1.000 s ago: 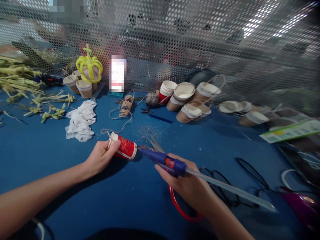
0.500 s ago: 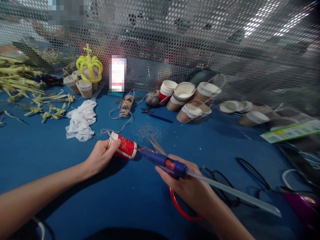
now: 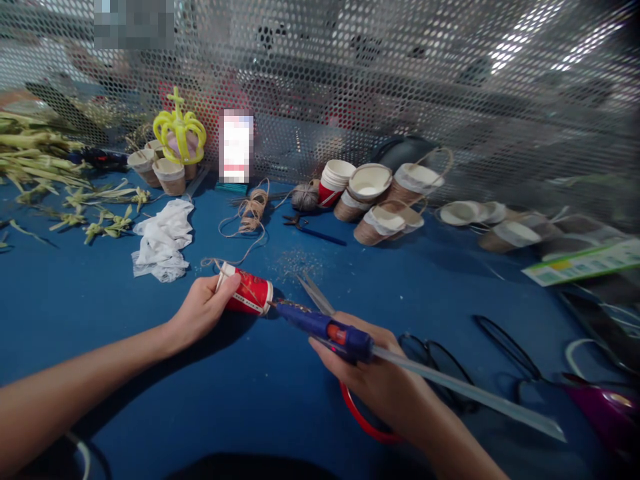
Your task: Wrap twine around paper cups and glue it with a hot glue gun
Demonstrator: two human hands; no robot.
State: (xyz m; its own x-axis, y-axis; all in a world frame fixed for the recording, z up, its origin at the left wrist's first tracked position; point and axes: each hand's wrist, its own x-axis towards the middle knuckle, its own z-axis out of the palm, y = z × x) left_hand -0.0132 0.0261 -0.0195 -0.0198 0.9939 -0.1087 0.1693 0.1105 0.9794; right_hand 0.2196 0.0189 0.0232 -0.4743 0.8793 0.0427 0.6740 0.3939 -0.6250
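Observation:
A red and white paper cup (image 3: 253, 291) lies tipped on its side in my left hand (image 3: 204, 305), whose fingers are closed around its left end. Twine (image 3: 227, 261) runs from the cup toward a loose bundle on the table. My right hand (image 3: 367, 367) grips a blue hot glue gun (image 3: 310, 321), with a long clear glue stick (image 3: 465, 387) jutting from its back. The gun's nozzle is at the cup's right rim; whether it touches I cannot tell. Under my right hand lie red-handled scissors (image 3: 370, 423), partly hidden, blades pointing away.
Behind are a twine bundle (image 3: 253, 210), pliers (image 3: 320, 233) and several twine-wrapped cups (image 3: 377, 227). White lace cloth (image 3: 165, 240) and dried plant pieces (image 3: 107, 227) lie left, near a yellow crown (image 3: 180, 137). Eyeglasses (image 3: 440, 367) lie right. A perforated metal screen (image 3: 300, 87) borders the back.
The glue gun has shifted slightly left and down along the cup's rim. My left hand and the cup have barely moved.

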